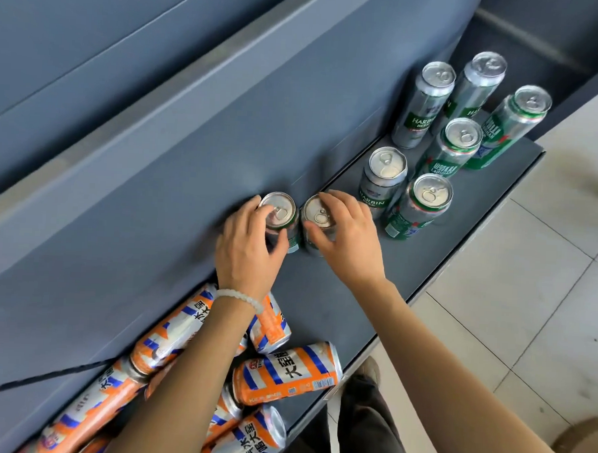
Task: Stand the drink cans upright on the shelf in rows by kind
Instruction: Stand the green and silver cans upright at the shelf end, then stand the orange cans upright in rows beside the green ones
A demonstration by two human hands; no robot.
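Left hand curls round the top of one upright can; right hand curls round a second can beside it, cans nearly touching. Both sit mid-shelf against the back panel, prob. to extend the rows already stood at far right: Harbin cans at rear, green Laoshan cans in front. Held cans: long axis vertical, pull-tab up. Orange-striped cans lie on their sides nr. the left forearm, axes horizontal, unsorted.
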